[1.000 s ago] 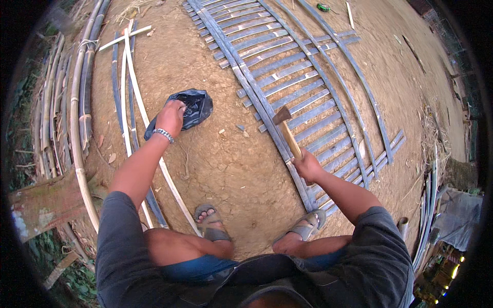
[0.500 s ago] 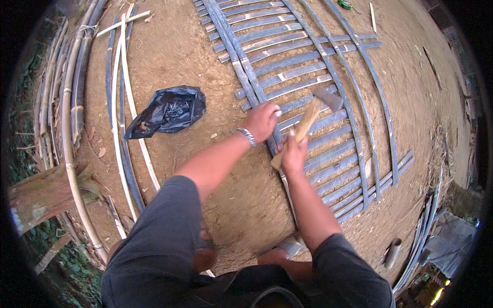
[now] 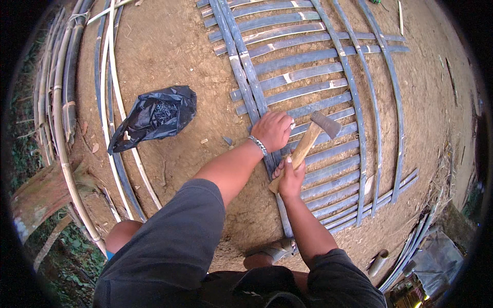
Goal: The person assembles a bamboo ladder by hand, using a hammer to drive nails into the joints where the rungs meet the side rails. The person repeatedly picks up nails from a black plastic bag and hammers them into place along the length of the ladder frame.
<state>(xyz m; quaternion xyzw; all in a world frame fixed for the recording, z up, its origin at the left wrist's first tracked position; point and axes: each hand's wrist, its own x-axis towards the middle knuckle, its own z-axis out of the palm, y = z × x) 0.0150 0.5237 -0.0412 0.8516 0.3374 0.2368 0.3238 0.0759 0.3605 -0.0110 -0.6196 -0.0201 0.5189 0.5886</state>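
Note:
My right hand (image 3: 290, 177) grips the wooden handle of a hatchet (image 3: 306, 142), whose dark metal head points away to the right over the slats. Just to its left, my left hand (image 3: 272, 132), with a braided bracelet at the wrist, is closed over the paired lengthwise bamboo strips (image 3: 240, 72). Its fingers are curled, and anything in them is too small or hidden to name. Below both hands lies a lattice of split bamboo slats (image 3: 303, 68), dark-sided, crossing long strips on the ground.
A black plastic bag (image 3: 177, 120) lies open on the left with small thin dark pieces inside. Bamboo poles (image 3: 62, 102) and loose strips (image 3: 117, 97) run along the left. A short tube (image 3: 378, 263) and a grey sheet (image 3: 440, 259) lie at the lower right. My sandalled foot (image 3: 272, 251) is beside the frame.
My view has shifted, so the lattice sits farther right and the bag slightly left. Both hands stay close together at the paired strips, the hatchet still in the right one.

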